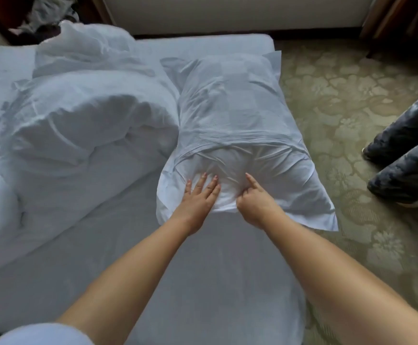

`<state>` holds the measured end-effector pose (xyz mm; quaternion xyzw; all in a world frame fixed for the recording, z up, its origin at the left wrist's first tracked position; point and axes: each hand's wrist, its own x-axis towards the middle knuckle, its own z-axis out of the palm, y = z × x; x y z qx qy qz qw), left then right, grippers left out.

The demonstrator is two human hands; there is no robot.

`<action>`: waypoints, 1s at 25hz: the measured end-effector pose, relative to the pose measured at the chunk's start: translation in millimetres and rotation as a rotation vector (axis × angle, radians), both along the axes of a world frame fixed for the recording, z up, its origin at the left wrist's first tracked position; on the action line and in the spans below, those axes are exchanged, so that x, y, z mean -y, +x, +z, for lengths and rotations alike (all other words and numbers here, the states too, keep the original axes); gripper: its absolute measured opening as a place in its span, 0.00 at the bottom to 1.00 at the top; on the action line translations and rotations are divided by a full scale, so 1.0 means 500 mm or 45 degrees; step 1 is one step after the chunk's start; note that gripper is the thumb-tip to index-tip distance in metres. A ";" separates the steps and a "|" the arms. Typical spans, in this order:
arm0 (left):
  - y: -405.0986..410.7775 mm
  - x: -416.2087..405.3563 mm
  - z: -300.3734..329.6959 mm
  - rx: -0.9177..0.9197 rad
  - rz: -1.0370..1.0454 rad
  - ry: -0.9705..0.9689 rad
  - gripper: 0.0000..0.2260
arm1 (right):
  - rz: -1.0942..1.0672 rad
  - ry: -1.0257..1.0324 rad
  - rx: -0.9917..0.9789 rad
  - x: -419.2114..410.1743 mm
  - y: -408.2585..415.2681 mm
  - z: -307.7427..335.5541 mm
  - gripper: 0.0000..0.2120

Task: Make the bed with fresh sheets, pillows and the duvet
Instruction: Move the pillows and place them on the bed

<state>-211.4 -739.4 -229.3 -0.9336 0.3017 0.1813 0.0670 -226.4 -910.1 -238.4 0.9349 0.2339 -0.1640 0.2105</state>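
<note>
— So which step is this?
— Casing the pillow [235, 115], I'd judge. Left of the grip, one bunched duvet [83, 125] on the sheet [203, 270]. The left hand [198, 197] presses flat, fingers straight, on the pillowcase's near end; just beside it the right hand [255, 202] pinches that cloth, forefinger out.
— Next?
— Probably tucking the loose flap under.
— Count?
— One pillow, one duvet, two hands; right of them, someone's two legs [407, 155].

Bedroom, hotel-like | white-sheeted bed [203, 282] | bunched duvet [83, 125] | cased pillow [235, 115] | floral patterned carpet [347, 108] | curtain [397, 13] at far wall
</note>
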 end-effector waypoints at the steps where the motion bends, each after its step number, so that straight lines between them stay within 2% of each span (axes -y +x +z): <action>1: -0.047 -0.014 0.007 -0.037 -0.002 0.015 0.40 | 0.057 -0.018 -0.024 -0.016 -0.039 0.015 0.18; 6: -0.242 -0.062 0.023 -0.131 0.131 -0.017 0.42 | 0.051 0.145 -0.192 -0.051 -0.223 0.023 0.17; 10: -0.290 -0.059 0.014 -0.216 0.177 -0.079 0.44 | -0.087 0.312 -0.229 -0.048 -0.280 0.003 0.16; 13: -0.261 -0.051 0.010 -0.270 0.297 -0.153 0.43 | -0.187 0.421 -0.126 -0.030 -0.249 -0.009 0.15; 16: -0.198 -0.039 0.019 -0.014 0.244 -0.254 0.35 | -0.261 0.563 0.039 -0.009 -0.198 -0.001 0.14; 19: -0.131 -0.012 0.039 0.151 0.347 -0.391 0.27 | -0.380 0.752 0.239 0.001 -0.157 0.005 0.13; 21: -0.088 0.003 0.038 0.162 0.415 -0.295 0.27 | -0.511 0.799 0.219 -0.003 -0.123 0.012 0.16; 25: -0.008 0.037 0.018 0.229 0.455 -0.107 0.25 | -0.634 0.668 0.043 0.004 -0.043 0.015 0.24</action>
